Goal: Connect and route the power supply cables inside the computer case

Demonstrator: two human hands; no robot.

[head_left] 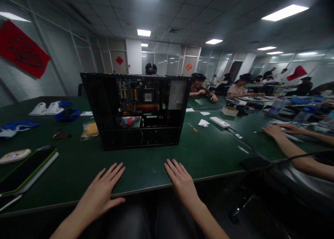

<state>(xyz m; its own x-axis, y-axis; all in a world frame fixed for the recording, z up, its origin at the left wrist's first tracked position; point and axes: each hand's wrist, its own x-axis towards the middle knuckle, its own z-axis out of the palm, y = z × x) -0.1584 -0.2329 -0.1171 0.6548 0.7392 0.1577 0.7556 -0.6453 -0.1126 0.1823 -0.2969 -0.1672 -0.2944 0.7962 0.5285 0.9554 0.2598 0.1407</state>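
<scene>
A black computer case (143, 136) stands upright on the green table (146, 173), its open side facing me. Inside it a motherboard (135, 96) shows, with a power supply (177, 94) at the upper right. My left hand (103, 185) lies flat at the table's front edge, fingers spread and thumb apart. My right hand (181, 178) rests palm down at the same edge, fingers stretched toward the case. Both hands are empty and apart from the case.
On the left lie a phone (31, 169), a blue tray (67, 114) and a bag with yellow contents (91, 129). To the right are a screwdriver (193, 127) and a white power strip (219, 122). A co-worker's hands (275, 132) rest farther right.
</scene>
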